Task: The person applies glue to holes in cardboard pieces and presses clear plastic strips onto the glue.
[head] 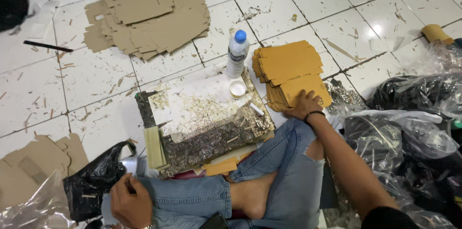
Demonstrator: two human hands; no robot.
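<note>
Right hand [304, 105] lies flat, fingers spread, on the yellow card stack [291, 72] on the floor by the knee, gripping nothing; left hand [130, 199] rests loosely curled on the thigh, empty; pulling one sheet risks sliding the fanned stack into the bottle [237, 53].

We see a white tiled floor [337, 2] carrying flat brown cardboard cutouts [147, 12], a yellow card stack [288, 65], a plastic bottle [237, 53] and black bags [414, 94].

A white plastic bottle [237, 53] with a blue cap and a pale label band stood upright, with flat yellow-brown carton blanks [288, 67] stacked just right of it and plain brown ones [147, 12] heaped beyond it to the left.
</note>
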